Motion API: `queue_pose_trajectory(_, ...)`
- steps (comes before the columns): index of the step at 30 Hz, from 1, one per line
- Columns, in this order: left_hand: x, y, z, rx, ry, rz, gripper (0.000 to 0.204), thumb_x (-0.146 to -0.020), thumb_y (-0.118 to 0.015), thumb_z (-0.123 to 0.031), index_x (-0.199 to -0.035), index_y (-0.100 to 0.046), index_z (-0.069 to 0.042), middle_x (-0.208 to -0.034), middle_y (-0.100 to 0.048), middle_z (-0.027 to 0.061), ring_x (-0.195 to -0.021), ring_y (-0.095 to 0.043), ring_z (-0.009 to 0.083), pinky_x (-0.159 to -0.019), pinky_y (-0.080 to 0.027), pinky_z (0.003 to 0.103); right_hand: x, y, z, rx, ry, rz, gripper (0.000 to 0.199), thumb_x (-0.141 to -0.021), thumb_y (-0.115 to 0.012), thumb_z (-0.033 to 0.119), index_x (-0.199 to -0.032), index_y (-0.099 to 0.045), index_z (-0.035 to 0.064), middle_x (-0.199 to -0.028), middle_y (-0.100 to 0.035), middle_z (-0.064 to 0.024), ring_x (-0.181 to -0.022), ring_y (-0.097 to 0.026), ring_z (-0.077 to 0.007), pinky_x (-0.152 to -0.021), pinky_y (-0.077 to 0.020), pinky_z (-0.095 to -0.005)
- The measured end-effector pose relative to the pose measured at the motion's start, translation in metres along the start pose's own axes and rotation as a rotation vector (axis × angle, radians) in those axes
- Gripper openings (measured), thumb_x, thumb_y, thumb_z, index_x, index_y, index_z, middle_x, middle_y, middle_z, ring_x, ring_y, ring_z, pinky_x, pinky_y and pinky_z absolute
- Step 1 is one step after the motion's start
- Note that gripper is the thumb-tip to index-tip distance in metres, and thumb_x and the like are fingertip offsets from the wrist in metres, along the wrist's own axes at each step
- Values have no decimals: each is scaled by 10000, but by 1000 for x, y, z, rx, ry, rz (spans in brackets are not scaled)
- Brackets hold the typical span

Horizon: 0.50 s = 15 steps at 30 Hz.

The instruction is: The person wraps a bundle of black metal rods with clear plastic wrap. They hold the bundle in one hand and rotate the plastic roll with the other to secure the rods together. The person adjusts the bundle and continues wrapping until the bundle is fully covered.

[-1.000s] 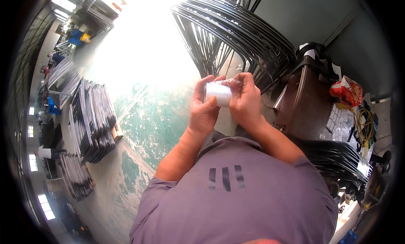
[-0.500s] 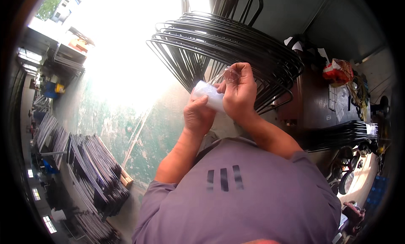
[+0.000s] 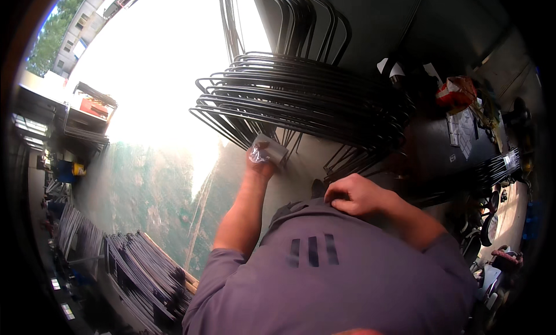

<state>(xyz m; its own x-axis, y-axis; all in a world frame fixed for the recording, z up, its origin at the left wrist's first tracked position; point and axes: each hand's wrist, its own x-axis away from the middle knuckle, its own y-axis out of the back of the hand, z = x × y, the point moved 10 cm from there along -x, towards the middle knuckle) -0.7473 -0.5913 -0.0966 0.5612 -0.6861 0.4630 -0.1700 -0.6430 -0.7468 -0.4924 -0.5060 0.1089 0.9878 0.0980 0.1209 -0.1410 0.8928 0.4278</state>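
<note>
My left hand [image 3: 262,164] is closed around a roll of clear plastic film [image 3: 277,152], held out below the near edge of a stack of bent black metal tube frames [image 3: 289,97]. Crumpled, shiny film shows by the fingers. Drawn back to the front of my grey shirt [image 3: 370,254], my right hand [image 3: 356,196] has its fingers curled in against the cloth near the hem. Whatever those fingertips may hold is hidden.
More metal frames [image 3: 147,277] lie stacked on the floor at the lower left. To the right stands a dark table [image 3: 463,138] with a red bag [image 3: 456,94] on it. A bundle of black rods [image 3: 486,170] sticks out at its near side.
My hands have parted. The right one has let go of the film roll and come back to my shirt; the left has lowered slightly, still gripping the roll. The view has shifted.
</note>
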Motion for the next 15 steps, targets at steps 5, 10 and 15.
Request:
queue_pose_trajectory(5, -60, -45, -50, -1121, -531, 277, 446, -982, -624, -157, -1396, -601, 7, -1337, -685, 187, -1239, -663, 310, -1088, -557, 457, -35, 11, -231, -832, -369, -887, 243, -1052, -639, 153, -1233, -734, 20, -1113, -784, -83, -1050, -735, -233, -968, -574, -396)
queue_pose_trajectory(10, -139, -26, -83, -274, -177, 169, 450, -972, -639, -163, -1389, -602, 1, -1339, -678, 186, -1246, -655, 313, -1094, -550, 463, -106, 77, -309, -1706, 199, -1179, 285, -1087, -581, 210, -1252, -719, 24, -1095, -777, -72, -1088, -729, -233, -1048, -519, -393)
queue_pose_trajectory(15, -178, -27, -103, -49, -89, 136, 453, -963, -655, -170, -1382, -603, -5, -1341, -670, 185, -1252, -648, 316, -1100, -543, 470, -115, 141, -322, -1938, 825, -1050, 337, -1122, -523, 268, -1271, -705, 27, -1077, -771, -61, -1127, -722, -232, -1128, -463, -391)
